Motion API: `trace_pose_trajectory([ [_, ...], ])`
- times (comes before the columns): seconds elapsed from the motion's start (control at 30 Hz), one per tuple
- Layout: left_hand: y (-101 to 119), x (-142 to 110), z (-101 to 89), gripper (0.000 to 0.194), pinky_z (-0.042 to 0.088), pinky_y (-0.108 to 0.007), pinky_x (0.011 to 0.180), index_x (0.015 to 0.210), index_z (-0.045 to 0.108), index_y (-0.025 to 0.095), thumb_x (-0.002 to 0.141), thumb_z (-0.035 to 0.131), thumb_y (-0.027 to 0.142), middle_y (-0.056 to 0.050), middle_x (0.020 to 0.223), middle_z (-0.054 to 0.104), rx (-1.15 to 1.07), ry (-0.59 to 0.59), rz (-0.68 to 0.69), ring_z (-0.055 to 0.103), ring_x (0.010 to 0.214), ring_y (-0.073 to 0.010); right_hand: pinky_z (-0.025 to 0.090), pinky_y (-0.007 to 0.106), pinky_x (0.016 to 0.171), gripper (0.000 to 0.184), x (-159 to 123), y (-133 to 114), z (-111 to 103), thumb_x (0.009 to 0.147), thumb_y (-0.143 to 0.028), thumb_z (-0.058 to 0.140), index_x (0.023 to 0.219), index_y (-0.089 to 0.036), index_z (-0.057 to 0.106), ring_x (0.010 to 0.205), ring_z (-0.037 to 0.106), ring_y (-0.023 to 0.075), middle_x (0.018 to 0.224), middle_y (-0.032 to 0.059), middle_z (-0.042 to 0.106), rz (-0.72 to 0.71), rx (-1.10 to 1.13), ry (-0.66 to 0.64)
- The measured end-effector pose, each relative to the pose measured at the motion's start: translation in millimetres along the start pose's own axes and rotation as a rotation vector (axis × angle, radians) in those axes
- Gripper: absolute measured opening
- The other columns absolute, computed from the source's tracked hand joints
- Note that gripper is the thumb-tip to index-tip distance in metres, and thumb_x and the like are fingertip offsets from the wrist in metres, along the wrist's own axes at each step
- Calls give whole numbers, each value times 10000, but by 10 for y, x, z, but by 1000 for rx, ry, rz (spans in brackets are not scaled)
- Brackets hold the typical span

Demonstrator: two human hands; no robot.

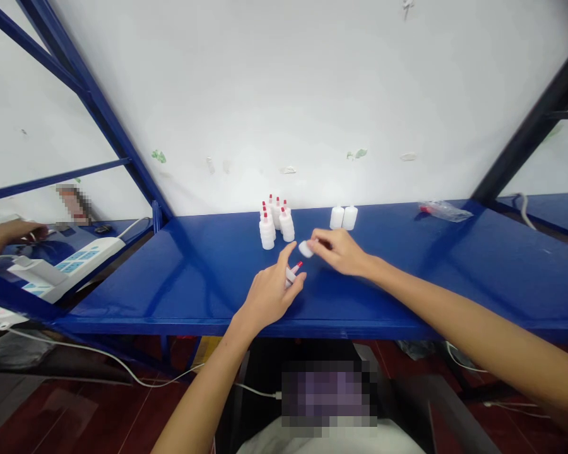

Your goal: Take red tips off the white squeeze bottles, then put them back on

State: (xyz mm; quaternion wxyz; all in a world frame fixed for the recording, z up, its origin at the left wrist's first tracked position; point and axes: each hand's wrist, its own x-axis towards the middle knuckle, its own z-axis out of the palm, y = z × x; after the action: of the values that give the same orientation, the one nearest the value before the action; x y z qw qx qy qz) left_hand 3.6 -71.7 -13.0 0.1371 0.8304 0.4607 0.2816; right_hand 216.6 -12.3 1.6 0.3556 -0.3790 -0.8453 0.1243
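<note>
My left hand (pixel 272 293), above the front half of the blue table, is closed around a white nozzle (pixel 290 276) with a red tip. The hand hides its lower part, so a bottle beneath it cannot be ruled out. Just to the right and slightly farther back, my right hand (pixel 338 251) pinches a small white bottle (pixel 305 248), tilted, its neck end covered by the fingers. The two held pieces are close but apart. Behind my left hand stands a cluster of several white squeeze bottles (pixel 267 233) with red-tipped nozzles.
Two white bottles (pixel 349 218) without red tips stand near the wall. A clear plastic bag (pixel 447 211) with something red lies at the back right. Left of the blue frame post (pixel 137 176) are a power strip (pixel 82 261) and another person's hand (pixel 26 231).
</note>
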Motion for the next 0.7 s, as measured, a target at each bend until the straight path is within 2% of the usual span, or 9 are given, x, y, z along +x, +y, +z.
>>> trace_pose_trajectory([
  [0.07,-9,7,6,280,378,-263,650,1135,521,214,969,433,421,-16,822,661,9,19,-33,618,716,-188,333,270,581,302,47,193,-89,928,-382,475,727,-180,574,551,475,128,598,3,565,164,-157,137],
  [0.1,-11,11,6,260,363,-261,632,1049,541,211,972,421,428,-14,781,650,15,18,-40,608,691,-186,333,280,584,291,68,303,-135,903,-369,507,696,-180,586,557,487,139,604,21,586,257,-259,165],
  [0.2,-6,19,-2,294,312,-254,580,832,515,210,976,401,440,-2,682,603,35,3,-39,559,605,-169,348,302,587,301,104,590,-233,867,-370,555,653,-178,642,577,529,172,610,69,620,476,-425,112],
  [0.27,-1,22,-8,302,294,-252,569,789,487,212,972,408,439,6,664,588,39,7,-41,535,580,-158,366,309,599,300,116,685,-262,863,-387,574,685,-171,682,591,553,185,635,88,642,535,-434,49],
  [0.33,5,24,-11,300,285,-252,568,780,470,214,971,408,436,10,657,580,37,7,-40,522,572,-153,376,312,614,295,129,682,-281,858,-402,590,719,-167,699,620,572,194,677,99,663,551,-423,59],
  [0.43,18,25,-11,297,275,-255,573,777,455,216,972,400,433,13,650,566,46,-10,-28,519,573,-156,373,307,630,290,141,530,-300,861,-407,583,720,-173,679,646,570,188,698,80,668,499,-371,177],
  [0.5,25,24,-8,287,272,-257,580,781,452,217,971,402,426,12,658,565,61,-13,-22,525,583,-159,364,297,626,300,124,375,-275,874,-404,565,699,-175,650,618,544,164,651,45,638,406,-275,193],
  [0.57,23,21,-3,269,275,-258,587,794,459,219,970,406,416,11,673,575,71,-12,-18,539,599,-163,345,284,592,327,82,212,-200,887,-427,552,697,-173,632,561,497,136,581,9,578,296,-146,127],
  [0.7,-8,15,14,208,287,-262,602,838,475,223,958,447,392,12,711,606,104,-18,8,576,655,-176,321,258,546,332,-7,-58,13,907,-488,552,816,-176,621,495,414,103,517,-54,481,66,105,-103],
])
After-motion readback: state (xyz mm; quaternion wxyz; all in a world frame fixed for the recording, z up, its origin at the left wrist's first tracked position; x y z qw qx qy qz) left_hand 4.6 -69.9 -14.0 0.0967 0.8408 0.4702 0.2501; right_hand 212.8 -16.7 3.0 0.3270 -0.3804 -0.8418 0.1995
